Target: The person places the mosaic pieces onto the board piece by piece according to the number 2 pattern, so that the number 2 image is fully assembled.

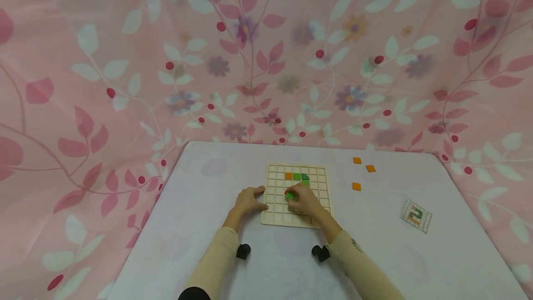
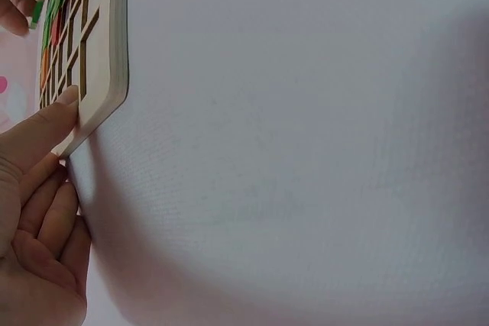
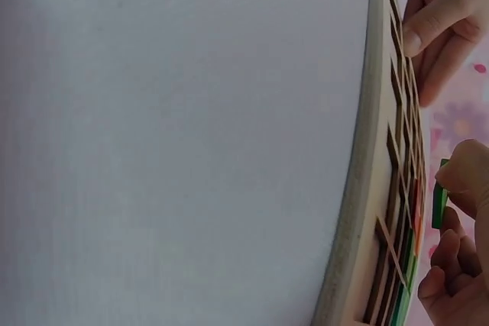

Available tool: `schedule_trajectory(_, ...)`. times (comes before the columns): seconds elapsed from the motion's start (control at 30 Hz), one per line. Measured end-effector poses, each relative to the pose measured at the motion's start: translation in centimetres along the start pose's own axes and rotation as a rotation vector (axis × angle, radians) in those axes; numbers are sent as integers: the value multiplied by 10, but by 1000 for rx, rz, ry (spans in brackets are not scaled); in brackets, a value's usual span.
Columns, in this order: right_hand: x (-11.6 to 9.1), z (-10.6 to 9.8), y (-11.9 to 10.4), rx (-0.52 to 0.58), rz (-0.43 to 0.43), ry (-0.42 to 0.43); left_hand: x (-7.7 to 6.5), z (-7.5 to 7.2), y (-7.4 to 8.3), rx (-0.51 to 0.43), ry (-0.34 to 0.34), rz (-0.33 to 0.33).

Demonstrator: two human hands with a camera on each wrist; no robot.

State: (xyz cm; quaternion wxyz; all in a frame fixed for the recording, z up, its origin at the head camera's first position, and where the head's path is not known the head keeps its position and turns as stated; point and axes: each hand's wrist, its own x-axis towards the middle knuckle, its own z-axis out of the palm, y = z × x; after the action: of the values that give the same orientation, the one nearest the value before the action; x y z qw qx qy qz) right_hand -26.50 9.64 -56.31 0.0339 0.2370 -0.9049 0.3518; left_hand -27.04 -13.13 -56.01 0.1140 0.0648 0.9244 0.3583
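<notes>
A wooden grid board (image 1: 271, 220) lies on the table with colored tiles in some of its squares. An orange tile (image 1: 288, 176) and a green tile (image 1: 297, 176) sit in its upper rows, with more green beside and below them; a bit of red shows by the right hand. My left hand (image 1: 249, 201) grips the board's left edge, its thumb on the frame in the left wrist view. Over the middle of the board, my right hand (image 1: 305, 201) pinches a small green tile (image 3: 440, 198) between thumb and finger. That hand hides part of the grid.
Loose orange tiles (image 1: 356, 186) lie right of the board. Farther right is a small grid card (image 1: 416, 215) with a colored pattern. Black camera mounts (image 1: 320, 253) show at both wrists. A pink floral cloth (image 1: 266, 59) hangs behind the white table (image 1: 187, 189).
</notes>
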Motion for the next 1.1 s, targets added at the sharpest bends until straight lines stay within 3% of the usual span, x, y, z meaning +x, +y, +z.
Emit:
schedule_trajectory(0.27, 3, 8, 2, -52, -66, -25, 0, 0, 1, 13, 5, -1)
schedule_trajectory(0.53, -3, 13, 7, -254, -194, 50, -1, 0, 1, 8, 3, 13)
schedule_trajectory(0.8, -13, 12, -1, -227, -112, 81, -1, 1, 1, 10, 10, 23)
schedule_trajectory(1.1, -23, 12, -2, -266, -179, 73, -2, 2, 1, 17, 10, 42)
